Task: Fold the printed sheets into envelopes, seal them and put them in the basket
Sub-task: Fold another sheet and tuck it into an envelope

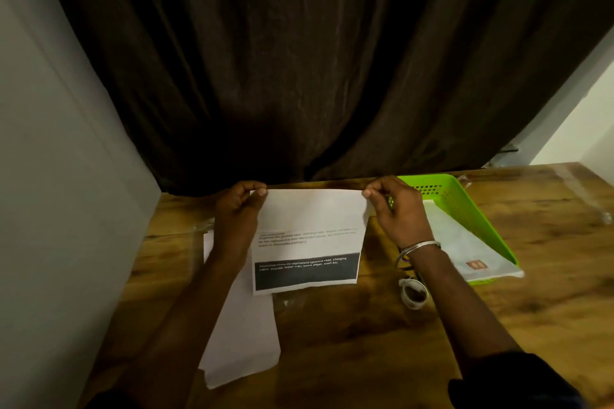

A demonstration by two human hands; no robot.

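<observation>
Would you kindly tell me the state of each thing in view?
printed sheet: held up by its top corners
left hand: pinching top left corner
right hand: pinching top right corner
basket: on table, white paper inside
tape roll: lying on table
white sheets: flat on table

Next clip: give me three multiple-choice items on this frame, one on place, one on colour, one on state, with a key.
1. Where does the basket stand? A. on the table, right of the held printed sheet; B. on the floor; C. against the left wall.
2. What colour is the basket? A. red; B. green; C. black.
3. How is the printed sheet held? A. lying flat, untouched; B. crumpled in one fist; C. pinched at its top corners by the left hand and the right hand.
Key: 1 A, it stands just beyond the right hand; 2 B, its walls are bright green; 3 C, each grip pinches one corner.
</observation>
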